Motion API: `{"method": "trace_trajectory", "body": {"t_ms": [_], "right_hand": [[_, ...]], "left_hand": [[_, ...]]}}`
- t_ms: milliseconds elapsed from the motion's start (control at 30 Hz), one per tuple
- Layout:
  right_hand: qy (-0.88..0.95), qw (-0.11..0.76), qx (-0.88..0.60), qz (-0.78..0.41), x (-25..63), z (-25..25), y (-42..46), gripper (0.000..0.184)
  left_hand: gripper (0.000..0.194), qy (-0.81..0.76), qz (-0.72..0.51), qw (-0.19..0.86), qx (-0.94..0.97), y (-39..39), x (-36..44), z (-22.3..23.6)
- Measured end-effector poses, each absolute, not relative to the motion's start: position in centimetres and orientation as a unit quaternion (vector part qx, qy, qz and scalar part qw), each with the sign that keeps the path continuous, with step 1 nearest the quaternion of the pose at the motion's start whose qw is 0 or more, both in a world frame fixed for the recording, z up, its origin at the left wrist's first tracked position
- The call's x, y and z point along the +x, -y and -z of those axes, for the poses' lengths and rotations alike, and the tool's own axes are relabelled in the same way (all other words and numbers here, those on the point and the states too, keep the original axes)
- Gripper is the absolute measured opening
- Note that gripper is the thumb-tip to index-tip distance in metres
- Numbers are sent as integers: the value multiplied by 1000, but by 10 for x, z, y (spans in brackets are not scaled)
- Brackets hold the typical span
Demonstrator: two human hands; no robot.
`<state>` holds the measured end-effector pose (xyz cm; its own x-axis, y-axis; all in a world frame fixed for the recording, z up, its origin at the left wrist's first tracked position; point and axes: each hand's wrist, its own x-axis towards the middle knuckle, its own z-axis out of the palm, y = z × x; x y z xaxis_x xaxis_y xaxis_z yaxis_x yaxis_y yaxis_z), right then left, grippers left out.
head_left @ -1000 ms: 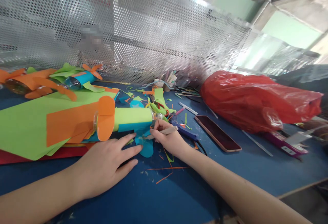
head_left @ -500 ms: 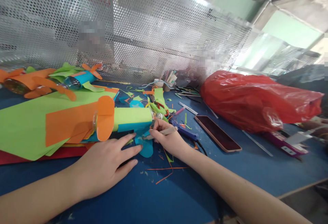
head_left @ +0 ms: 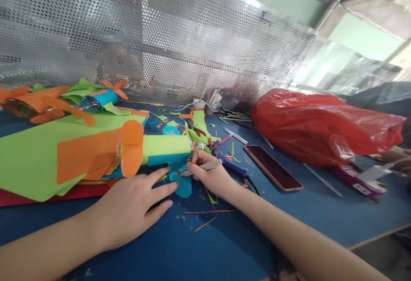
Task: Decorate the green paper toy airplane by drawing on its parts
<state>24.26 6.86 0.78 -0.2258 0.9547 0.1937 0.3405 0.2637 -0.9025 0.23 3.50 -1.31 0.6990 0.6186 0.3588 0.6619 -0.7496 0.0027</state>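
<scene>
My right hand (head_left: 207, 169) pinches a slim, pale pen-like tool (head_left: 212, 164). The tool's tip meets a blue propeller-shaped paper cutout (head_left: 183, 186) lying on the blue table. My left hand (head_left: 138, 204) lies flat with its fingers spread, index and middle fingertips at the cutout's left edge. Just beyond both hands rests a bottle wrapped in light green and blue paper (head_left: 167, 147), on its side. An orange paper piece with rounded ends (head_left: 132, 148) stands at the bottle's left end.
Orange and green paper sheets (head_left: 35, 156) lie left, with paper-covered bottles (head_left: 102, 99) behind. Paper scraps and a blue corded glue gun (head_left: 236, 167) lie near my right hand. Farther right are a phone (head_left: 272, 167) and a red plastic bag (head_left: 308, 127). Perforated metal panels (head_left: 199, 37) stand behind.
Both hands stay almost where they were. The pen-like tool in my right hand has shifted very slightly over the blue cutout.
</scene>
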Motion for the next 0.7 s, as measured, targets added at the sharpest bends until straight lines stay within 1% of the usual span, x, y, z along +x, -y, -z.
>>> {"method": "trace_trajectory", "body": {"t_ms": [333,700], "right_hand": [[678,403,-484,-380,243,-9,-68,24],[674,408,-485,-379,243,-9,-69,23]], "left_hand": [[46,357,157,51,-920,-32,2,10],[51,351,162,55,-920,-34,4,10]]}}
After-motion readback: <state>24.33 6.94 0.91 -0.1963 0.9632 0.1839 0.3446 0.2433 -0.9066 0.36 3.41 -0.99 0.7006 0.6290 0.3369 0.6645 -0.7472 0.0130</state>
